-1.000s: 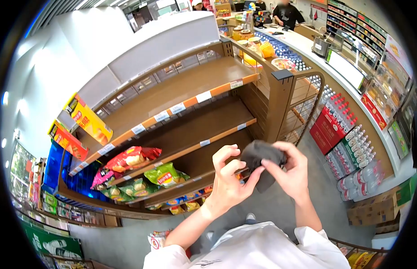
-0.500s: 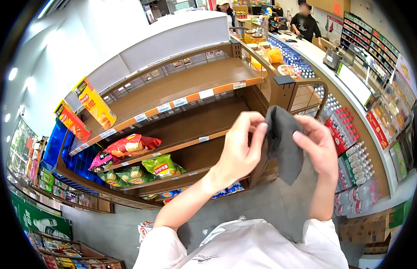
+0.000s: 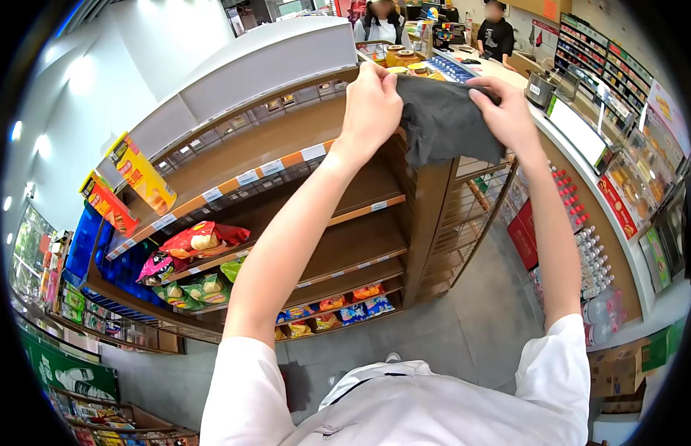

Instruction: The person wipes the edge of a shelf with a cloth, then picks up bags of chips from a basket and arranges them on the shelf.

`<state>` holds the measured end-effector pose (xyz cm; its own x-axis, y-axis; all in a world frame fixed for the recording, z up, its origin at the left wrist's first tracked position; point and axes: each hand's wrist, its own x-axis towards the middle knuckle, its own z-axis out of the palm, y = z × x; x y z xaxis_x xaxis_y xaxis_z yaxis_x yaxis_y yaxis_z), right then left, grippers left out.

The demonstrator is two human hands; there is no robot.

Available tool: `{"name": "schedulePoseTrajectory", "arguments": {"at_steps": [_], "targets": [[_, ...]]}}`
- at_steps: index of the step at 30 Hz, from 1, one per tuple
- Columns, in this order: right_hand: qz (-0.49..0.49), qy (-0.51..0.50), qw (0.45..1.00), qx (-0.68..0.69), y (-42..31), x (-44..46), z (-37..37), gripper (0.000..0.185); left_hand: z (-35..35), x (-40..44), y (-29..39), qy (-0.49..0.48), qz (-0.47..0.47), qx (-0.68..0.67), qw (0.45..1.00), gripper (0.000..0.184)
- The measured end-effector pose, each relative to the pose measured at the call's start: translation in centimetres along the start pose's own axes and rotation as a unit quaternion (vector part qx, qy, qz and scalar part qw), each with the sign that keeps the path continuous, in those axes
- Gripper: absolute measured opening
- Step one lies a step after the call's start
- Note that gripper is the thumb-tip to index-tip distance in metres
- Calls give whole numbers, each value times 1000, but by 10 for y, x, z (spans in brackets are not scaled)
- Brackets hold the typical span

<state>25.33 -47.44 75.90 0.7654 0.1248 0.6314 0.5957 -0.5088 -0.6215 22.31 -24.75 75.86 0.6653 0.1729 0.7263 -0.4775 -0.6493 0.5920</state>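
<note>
A dark grey cloth [image 3: 446,123] hangs stretched between my two hands at the right end of the shelf unit. My left hand [image 3: 371,110] pinches its upper left corner, with the fingers closed. At the upper right, my right hand [image 3: 507,117] grips the other end, thumb pressed on the near side. The cloth hides the shelf post's top and part of the top shelf [image 3: 264,134]. Whether it touches the post, I cannot tell.
Yellow [image 3: 141,175] and orange [image 3: 107,204] snack boxes stand at the shelf's left. Snack bags [image 3: 204,241] fill lower spots. Right are bottle packs [image 3: 595,256] and a counter [image 3: 621,223]. Two people, one in black [image 3: 496,36], one in white [image 3: 381,28], are at the back.
Both hands have risen and moved forward toward the shelf's end. The cloth, bunched and hanging down before, is now spread wide between them. My view has shifted slightly.
</note>
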Motion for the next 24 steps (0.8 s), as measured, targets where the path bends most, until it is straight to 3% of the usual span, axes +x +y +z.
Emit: {"name": "schedulePoseTrajectory", "arguments": {"at_steps": [2, 6, 8, 9, 12, 14, 24], "targets": [[-71, 55, 996, -21, 5, 2, 15, 21, 6, 3, -8, 8, 11, 22, 1000, 21], [-95, 60, 984, -140, 11, 3, 27, 22, 14, 1, -20, 14, 31, 52, 998, 21], [-198, 161, 953, -164, -2, -11, 28, 26, 14, -4, -18, 62, 56, 83, 993, 21], [-219, 132, 957, -139, -19, -24, 23, 26, 6, -13, -3, 101, 150, 113, 977, 21], [-210, 26, 976, -40, -29, -49, 25, 26, -1, -41, 29, 21, 245, 53, 968, 22], [-210, 18, 976, -47, -16, -51, 34, 26, 4, -53, 31, -42, 248, 90, 964, 23], [-188, 19, 981, -46, -18, -55, 37, 24, 17, -69, 13, -46, 223, 59, 972, 25]]}}
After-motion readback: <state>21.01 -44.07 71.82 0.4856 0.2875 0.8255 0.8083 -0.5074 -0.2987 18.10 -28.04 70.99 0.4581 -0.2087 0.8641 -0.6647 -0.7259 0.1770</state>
